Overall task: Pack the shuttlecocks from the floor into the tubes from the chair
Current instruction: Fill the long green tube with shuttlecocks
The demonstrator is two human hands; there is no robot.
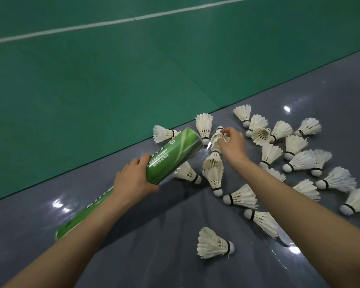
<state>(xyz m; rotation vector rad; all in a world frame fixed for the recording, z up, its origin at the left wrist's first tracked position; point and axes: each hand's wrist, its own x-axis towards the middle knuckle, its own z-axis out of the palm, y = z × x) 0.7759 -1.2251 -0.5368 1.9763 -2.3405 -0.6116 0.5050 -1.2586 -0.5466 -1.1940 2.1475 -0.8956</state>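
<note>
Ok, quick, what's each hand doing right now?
Left hand: grips the green tube around its middle.
Right hand: pinches a shuttlecock beside the tube's far end.

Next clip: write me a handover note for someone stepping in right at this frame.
Left hand grips the green tube mid-length, its far end aimed at the pile. Right hand pinches one shuttlecock near that end. Done: cannot tell if any are packed. Left: load the pinched one, then the many loose shuttlecocks on the grey floor.
</note>
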